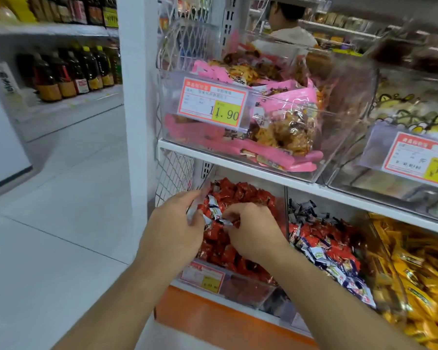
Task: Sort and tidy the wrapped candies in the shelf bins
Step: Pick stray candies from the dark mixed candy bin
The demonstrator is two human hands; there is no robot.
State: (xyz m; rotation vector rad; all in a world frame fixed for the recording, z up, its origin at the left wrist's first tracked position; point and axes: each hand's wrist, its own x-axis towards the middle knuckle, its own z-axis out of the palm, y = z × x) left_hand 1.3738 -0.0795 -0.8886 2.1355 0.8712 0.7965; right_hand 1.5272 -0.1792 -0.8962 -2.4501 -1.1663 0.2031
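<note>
Left hand (173,224) clutches bunch of white-and-blue wrapped candies (213,210) over clear plastic bin of red wrapped candies (234,233), likely gathering strays. Right hand (254,229) pinches another white wrapper there. Matching mixed bin (324,246) sits just right.

We log red candies (240,195) in the clear bin (250,289); at 3 o'clock, mixed red, white and blue candies (324,248), then yellow-gold packets (420,269). At 12 o'clock: pink packets (283,102), orange-yellow price label (213,103).

Glossy foil candy wrappers (238,198); clear plastic bin (250,289); white metal mesh (173,173).
</note>
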